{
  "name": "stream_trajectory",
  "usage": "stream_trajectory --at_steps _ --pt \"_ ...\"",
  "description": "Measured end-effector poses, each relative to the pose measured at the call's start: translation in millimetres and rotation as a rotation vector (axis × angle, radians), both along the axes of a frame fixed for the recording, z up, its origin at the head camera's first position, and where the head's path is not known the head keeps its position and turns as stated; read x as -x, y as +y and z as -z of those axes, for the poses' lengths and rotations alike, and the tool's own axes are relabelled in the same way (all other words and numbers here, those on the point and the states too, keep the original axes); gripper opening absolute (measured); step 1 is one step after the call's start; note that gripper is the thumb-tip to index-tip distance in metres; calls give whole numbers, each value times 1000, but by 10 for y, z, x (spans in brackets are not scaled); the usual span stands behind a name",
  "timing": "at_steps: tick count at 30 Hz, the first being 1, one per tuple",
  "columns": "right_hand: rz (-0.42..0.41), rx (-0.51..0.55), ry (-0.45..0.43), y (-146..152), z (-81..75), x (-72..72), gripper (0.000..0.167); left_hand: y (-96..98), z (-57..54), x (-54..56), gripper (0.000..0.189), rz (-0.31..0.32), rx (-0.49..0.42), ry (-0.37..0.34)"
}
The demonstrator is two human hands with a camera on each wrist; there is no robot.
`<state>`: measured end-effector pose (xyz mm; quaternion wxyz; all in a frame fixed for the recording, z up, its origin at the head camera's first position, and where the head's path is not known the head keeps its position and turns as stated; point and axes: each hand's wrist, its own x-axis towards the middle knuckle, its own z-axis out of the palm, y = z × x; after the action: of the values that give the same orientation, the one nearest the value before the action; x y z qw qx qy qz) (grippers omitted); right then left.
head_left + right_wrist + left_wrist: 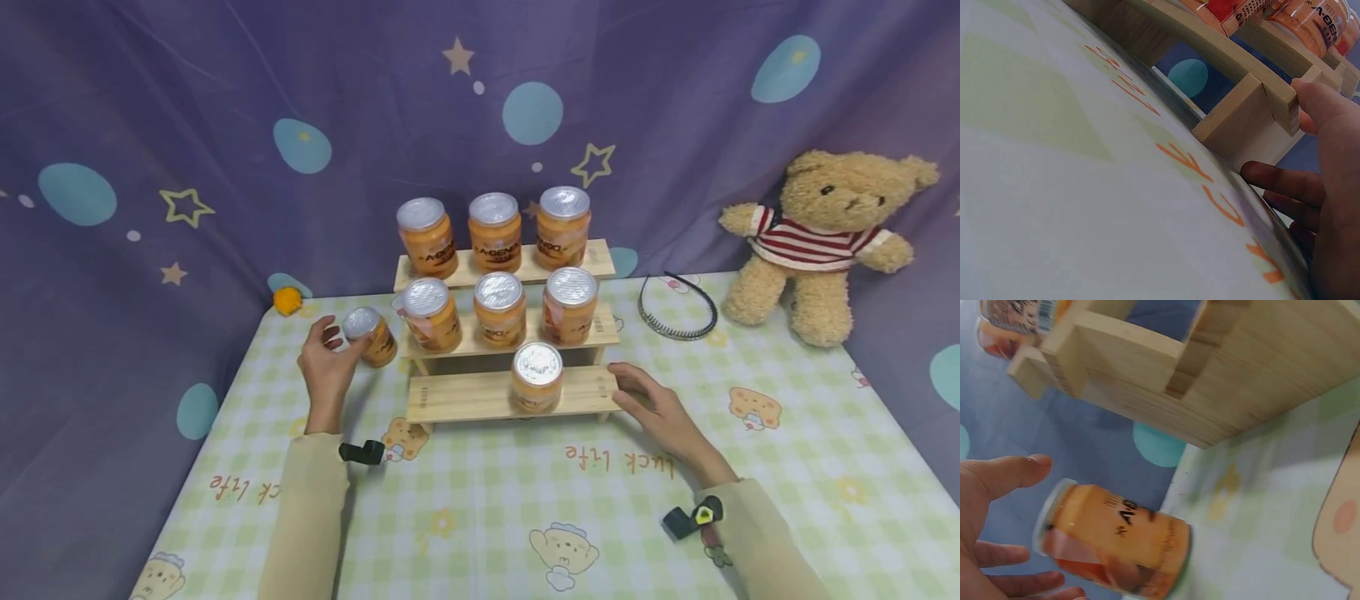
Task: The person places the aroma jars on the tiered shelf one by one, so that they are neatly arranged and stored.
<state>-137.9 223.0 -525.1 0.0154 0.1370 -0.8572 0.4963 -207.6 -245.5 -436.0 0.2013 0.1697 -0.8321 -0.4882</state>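
Observation:
On the cloth left of the wooden stand, a jar with a silver lid and orange contents [380, 343] stands upright. My left hand [330, 362] reaches around it with parted fingers, the thumb overlapping the lid's edge in the head view. From the left wrist, a gap shows between the thumb [1019, 474] and the jar [1119, 534]. At the right end of the stand's lowest board [465, 396], my right hand [656, 412] rests with loosely extended fingers. In the right wrist view, the thumb [1325, 103] lies at the board's end corner, while other fingers [1288, 184] hang below.
Three similar jars [495, 237] line the top board, three more [500, 312] the middle one. A single jar [537, 379] stands on the lowest board. Right of the stand lie a black headband [678, 335] and a seated teddy bear [817, 250]. An orange object [287, 301] sits at back left.

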Motion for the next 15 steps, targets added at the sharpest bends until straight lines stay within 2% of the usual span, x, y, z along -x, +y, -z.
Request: stream_trajectory --at_steps 5,11,15 --pt "-4 -12 6 3 18 6 43 0 113 95 69 1 -5 -11" --pt "-5 -11 -3 5 16 9 43 -9 222 139 66 11 -16 -16" --pt "-8 -7 -5 10 1 6 43 -6 267 168 66 16 -26 6"
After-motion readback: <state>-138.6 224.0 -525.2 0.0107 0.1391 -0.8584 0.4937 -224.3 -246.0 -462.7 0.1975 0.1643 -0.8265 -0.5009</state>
